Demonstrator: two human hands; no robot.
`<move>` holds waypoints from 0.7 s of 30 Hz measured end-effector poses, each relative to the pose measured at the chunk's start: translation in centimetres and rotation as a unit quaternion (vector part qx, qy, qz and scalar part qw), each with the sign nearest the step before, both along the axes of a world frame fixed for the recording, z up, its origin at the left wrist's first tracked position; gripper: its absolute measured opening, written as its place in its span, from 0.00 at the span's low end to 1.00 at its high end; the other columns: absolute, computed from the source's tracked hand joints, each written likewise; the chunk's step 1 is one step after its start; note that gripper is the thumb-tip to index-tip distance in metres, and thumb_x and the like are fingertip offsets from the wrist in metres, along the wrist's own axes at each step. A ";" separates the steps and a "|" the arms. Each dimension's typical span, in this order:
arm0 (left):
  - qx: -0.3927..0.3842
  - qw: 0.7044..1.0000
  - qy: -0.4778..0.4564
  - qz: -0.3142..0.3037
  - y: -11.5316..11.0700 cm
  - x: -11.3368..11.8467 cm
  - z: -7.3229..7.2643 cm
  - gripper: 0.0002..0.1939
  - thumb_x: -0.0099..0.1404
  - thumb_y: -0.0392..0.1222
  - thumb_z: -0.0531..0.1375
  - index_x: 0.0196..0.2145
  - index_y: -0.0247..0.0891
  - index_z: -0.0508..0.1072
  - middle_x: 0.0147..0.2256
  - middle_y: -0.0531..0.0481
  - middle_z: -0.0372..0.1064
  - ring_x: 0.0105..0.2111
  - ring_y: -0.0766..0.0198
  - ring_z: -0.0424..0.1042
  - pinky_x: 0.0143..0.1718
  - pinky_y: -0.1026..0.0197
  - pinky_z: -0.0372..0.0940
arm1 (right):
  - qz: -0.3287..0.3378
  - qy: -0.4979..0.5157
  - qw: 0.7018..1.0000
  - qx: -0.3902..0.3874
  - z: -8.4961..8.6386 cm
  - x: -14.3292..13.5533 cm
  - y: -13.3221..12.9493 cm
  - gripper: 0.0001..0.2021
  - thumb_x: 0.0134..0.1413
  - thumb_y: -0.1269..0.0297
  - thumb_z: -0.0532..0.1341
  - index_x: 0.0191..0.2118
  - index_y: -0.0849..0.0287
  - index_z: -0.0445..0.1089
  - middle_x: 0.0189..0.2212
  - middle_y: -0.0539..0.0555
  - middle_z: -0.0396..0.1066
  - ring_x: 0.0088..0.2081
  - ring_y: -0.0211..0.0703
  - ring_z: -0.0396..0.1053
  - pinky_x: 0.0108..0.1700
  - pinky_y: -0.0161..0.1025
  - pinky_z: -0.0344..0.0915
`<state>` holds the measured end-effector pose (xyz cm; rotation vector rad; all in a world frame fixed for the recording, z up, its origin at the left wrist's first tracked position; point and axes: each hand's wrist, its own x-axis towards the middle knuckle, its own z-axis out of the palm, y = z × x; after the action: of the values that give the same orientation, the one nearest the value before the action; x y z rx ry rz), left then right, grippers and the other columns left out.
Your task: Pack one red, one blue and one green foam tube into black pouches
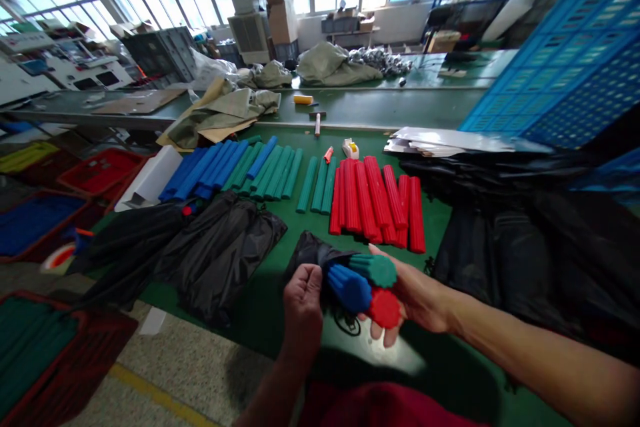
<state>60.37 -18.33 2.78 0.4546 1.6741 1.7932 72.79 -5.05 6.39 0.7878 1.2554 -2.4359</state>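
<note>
In front of me three ribbed plastic rods, a blue rod (349,287), a green rod (375,269) and a red rod (385,307), stick part way out of a black drawstring bag (315,250). My left hand (304,300) is closed, pinching the bag's edge beside the blue rod. My right hand (407,290) is wrapped round the rods from the right and below, some fingertips showing under the red one. The bag's cord (347,325) hangs below. The rods' far ends are hidden inside the bag.
Red rods (370,200), green rods (275,172) and blue rods (205,167) lie in rows on the green table. Filled black bags (225,253) lie left; more black bags (515,253) lie right. A blue crate (565,60) stands at right. Red crates (100,353) sit left.
</note>
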 end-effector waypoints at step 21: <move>0.109 0.952 -0.203 0.200 0.8 -5.3 0.0 0.21 0.49 0.56 0.64 0.26 0.36 0.63 0.19 0.58 0.60 0.16 0.73 0.59 0.17 0.68 0.54 | -0.169 -0.012 0.826 0.537 -7.9 -8.8 -1.5 0.14 0.41 0.50 0.56 0.18 0.55 0.61 0.16 0.51 0.59 0.23 0.42 0.58 0.26 0.39 0.51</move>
<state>55.05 -17.55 2.81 -0.1787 1.3469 2.1951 63.97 -6.57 -1.54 1.3640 2.6980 -1.7083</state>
